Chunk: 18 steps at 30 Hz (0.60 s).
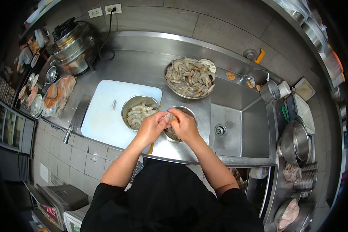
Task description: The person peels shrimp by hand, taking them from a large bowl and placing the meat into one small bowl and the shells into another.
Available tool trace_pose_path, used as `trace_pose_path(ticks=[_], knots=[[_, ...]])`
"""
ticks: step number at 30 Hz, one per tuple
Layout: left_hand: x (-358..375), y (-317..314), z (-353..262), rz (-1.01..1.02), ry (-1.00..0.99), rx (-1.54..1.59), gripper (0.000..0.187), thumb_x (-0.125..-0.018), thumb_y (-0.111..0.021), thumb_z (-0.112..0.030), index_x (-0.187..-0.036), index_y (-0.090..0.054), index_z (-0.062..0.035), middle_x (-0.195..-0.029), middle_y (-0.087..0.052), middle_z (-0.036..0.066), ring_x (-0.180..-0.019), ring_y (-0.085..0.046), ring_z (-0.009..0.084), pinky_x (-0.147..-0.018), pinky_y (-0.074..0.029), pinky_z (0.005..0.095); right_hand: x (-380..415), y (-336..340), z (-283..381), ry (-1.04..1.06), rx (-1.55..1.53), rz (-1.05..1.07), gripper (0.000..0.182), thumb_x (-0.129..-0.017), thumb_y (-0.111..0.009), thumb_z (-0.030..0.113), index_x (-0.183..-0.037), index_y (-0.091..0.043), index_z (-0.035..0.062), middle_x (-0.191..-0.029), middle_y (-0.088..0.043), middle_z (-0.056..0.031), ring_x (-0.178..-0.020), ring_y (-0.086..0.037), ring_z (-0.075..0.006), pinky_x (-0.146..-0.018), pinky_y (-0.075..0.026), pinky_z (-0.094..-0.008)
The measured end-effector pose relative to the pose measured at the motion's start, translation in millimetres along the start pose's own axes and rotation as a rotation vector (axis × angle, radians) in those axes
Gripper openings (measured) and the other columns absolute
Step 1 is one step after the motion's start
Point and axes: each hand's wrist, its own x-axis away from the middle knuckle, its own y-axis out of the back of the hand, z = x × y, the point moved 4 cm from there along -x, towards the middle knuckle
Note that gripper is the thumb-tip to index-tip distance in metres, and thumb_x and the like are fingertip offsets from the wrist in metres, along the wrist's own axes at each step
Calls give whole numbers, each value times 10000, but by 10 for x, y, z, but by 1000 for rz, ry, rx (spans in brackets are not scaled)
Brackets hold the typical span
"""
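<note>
Fingers (pixel 163 121) of both hands are pressed together at their tips, pinching one small piece between them. Beneath is the broad steel desk (pixel 143 63), with the white board (pixel 106 116) on the side of the left hand (pixel 152 127). Beyond the hands stands the large bowl (pixel 167 84) heaped with unpeeled shrimp. Two smaller bowls are nearer the body: the peeled-shrimp bowl (pixel 124 111), resting on the board just beside the left hand, and the shell bowl (pixel 192 112), lying under the right hand (pixel 185 125) and partly covered by it. The held shrimp (pixel 168 116) is between the two sets of fingertips, above the shell bowl's rim on the side toward its neighbor. Neither hand is clearly nearer to it, as both grip it. Its pale end shows on the far side of the left fingertips; its long axis seems to point away from the body, though the fingers hide most of it.
</note>
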Motion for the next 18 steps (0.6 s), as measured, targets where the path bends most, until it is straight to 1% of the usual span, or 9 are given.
trace_pose_path(ticks=[4,6,7,8,9,11,15,17,18], knots=[[-11,4,20,8,17,20,307,-977,-531,-155,-1202,-557,52,-899,-700,119,-822,-687,149,-731,-532,267,24,-84,-146,-32,-129,5,314,-839,-490,-1,-1128,-614,-8,-936,-688,-138,-781,-665,-191,-712,-535,-312],[-40,7,108,122,-4,322,316,-982,-525,-162,-1212,-542,55,-946,-688,119,-830,-677,165,-740,-531,275,31,-62,-153,-23,-172,3,327,-848,-470,-13,-1147,-600,-12,-950,-686,-124,-765,-654,-172,-689,-536,-303],[-40,59,107,121,-3,322,316,-982,-525,-162,-1212,-542,55,-946,-688,119,-830,-677,165,-740,-531,275,42,-47,-149,-174,-382,88,337,-855,-453,-21,-1164,-586,-16,-964,-679,-111,-755,-643,-160,-668,-532,-290],[-50,85,99,237,37,431,321,-984,-522,-166,-1215,-534,56,-962,-680,118,-835,-671,167,-744,-531,278,59,-51,-160,-325,-590,173,347,-862,-436,-28,-1181,-572,-20,-978,-671,-98,-745,-632,-147,-648,-529,-276],[-49,101,66,352,77,539,325,-986,-520,-171,-1218,-527,57,-979,-672,118,-840,-665,169,-747,-532,281,52,-22,-185,-325,-590,175,347,-862,-436,-28,-1181,-572,-20,-978,-671,-98,-745,-632,-147,-648,-529,-276],[-73,125,107,384,103,571,309,-983,-511,-156,-1205,-532,57,-958,-666,126,-837,-667,187,-758,-537,298,33,-29,-215,-309,-756,274,289,-878,-476,33,-1135,-606,10,-908,-678,-71,-651,-615,-94,-616,-510,-247],[-92,103,93,294,130,386,285,-978,-527,-157,-1158,-561,61,-914,-671,110,-796,-663,158,-713,-540,282,28,-66,-207,-287,-611,207,254,-875,-517,66,-1101,-619,9,-910,-683,-99,-665,-638,-163,-637,-517,-288],[-74,71,51,226,120,271,274,-976,-533,-157,-1136,-572,62,-891,-672,101,-778,-661,147,-695,-541,275,18,17,-26,51,-135,123,247,-872,-538,35,-1103,-613,-6,-931,-680,-121,-756,-653,-177,-664,-527,-291],[-61,63,3,210,109,151,263,-974,-539,-159,-1113,-580,61,-870,-671,92,-765,-660,140,-685,-541,270,1,64,62,96,-44,87,228,-849,-595,64,-1067,-637,11,-910,-682,-140,-780,-669,-232,-706,-524,-315]])
